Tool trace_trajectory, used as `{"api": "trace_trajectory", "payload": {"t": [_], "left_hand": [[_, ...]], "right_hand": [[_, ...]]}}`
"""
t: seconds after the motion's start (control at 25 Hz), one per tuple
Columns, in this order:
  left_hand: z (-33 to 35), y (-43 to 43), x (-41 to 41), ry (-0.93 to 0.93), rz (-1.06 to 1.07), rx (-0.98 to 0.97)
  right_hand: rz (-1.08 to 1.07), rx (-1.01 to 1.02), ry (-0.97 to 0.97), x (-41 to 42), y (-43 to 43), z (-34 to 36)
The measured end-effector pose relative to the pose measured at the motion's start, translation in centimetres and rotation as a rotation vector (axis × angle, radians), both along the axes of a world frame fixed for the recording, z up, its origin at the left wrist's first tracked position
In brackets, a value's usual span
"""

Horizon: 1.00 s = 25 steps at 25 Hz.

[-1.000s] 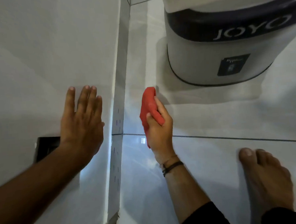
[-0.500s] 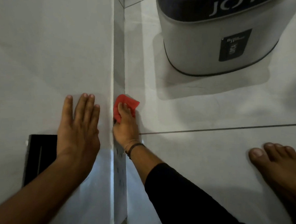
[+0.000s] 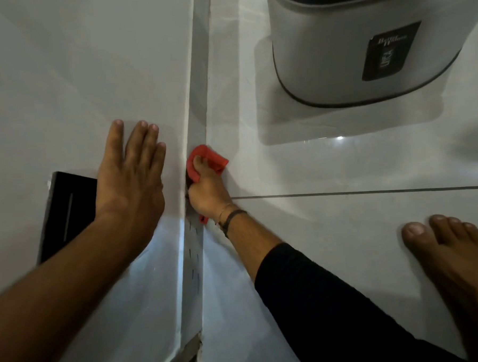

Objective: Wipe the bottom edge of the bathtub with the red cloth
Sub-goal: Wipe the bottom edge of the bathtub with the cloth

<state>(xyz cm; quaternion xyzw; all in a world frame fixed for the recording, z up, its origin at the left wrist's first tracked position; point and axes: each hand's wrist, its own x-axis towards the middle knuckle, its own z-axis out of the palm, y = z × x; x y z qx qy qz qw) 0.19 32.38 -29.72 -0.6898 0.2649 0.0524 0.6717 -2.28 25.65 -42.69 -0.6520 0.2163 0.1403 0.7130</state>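
**Right hand down at the tub's bottom edge with the cloth**

Right hand (image 3: 208, 192) is bunched around the red cloth (image 3: 210, 160), fingers curled into it, pushing it into the recessed strip where the tub (image 3: 83, 78) panel meets the floor (image 3: 332, 231). Cloth pokes out above the fingers and a bit below the wrist. Left hand (image 3: 130, 183) is flat on the panel, fingers spread and holding nothing, just beside a black rectangle (image 3: 65, 212). The edge runs clear both ways from the cloth. Open tile to the right, a grout line (image 3: 371, 192) crossing it. A grey bin (image 3: 364, 49) sits further up, well apart from the edge. A bare foot (image 3: 455, 269) is planted at lower right.
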Motion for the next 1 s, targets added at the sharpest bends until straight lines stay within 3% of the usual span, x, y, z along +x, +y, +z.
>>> {"api": "trace_trajectory", "payload": {"t": [0.12,0.28,0.44,0.64,0.88,1.0], "left_hand": [[-0.4,0.4,0.2,0.035,-0.009,0.014],[-0.4,0.3,0.4,0.048,-0.025,-0.006],[-0.5,0.4,0.4,0.044,-0.019,0.018],[-0.7,0.5,0.3,0.034,-0.020,-0.027],[-0.4,0.5,0.1,0.036,-0.039,-0.009],[-0.3,0.4,0.2,0.027,-0.049,-0.029]], "right_hand": [[0.095,-0.045,-0.027,-2.7,1.1,-0.2],[-0.021,0.047,-0.019,2.3,-1.0,-1.1],[-0.017,0.190,0.023,-1.6,0.7,-0.5],[-0.071,0.169,0.033,2.0,-1.3,-1.6],[0.042,0.230,0.018,-5.6,3.0,-1.4],[-0.124,0.341,0.102,-1.6,1.1,-1.4]]}}
